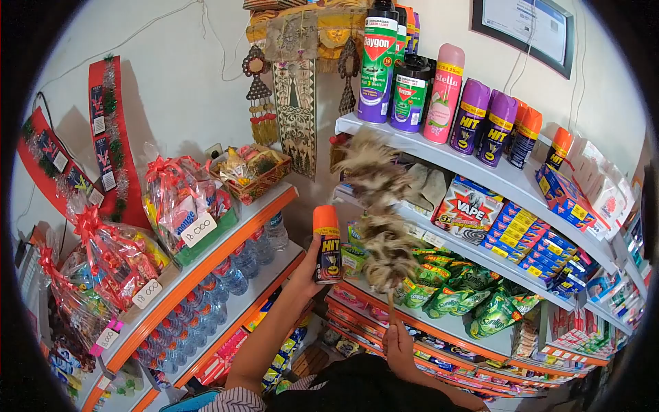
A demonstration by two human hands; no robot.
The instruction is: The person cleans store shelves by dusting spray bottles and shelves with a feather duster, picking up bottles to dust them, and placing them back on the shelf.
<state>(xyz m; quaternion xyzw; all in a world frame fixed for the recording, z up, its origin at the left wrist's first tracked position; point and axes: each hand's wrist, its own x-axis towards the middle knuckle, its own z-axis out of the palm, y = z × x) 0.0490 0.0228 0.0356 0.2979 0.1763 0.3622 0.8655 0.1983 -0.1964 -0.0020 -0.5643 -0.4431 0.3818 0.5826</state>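
My left hand (305, 276) is wrapped round a HIT insect spray can (329, 250) with a black body and an orange cap, held upright between the two shelf units. In my right hand (399, 350) is the thin handle of a feather duster (386, 237). Its brown and white feathers stand up in front of the right-hand shelves and reach the edge of the top shelf (425, 150). Above, a row of spray cans includes a tall Baygon can (377, 65), a pink Stella can (445, 93) and purple-capped HIT cans (470, 117).
Green Sunlight pouches (504, 312) and a VAPE box (468, 209) fill the lower right shelves. At left, wrapped gift parcels (182, 199) and a small basket (254, 175) sit above rows of water bottles (206, 295). A framed paper (525, 27) hangs on the wall.
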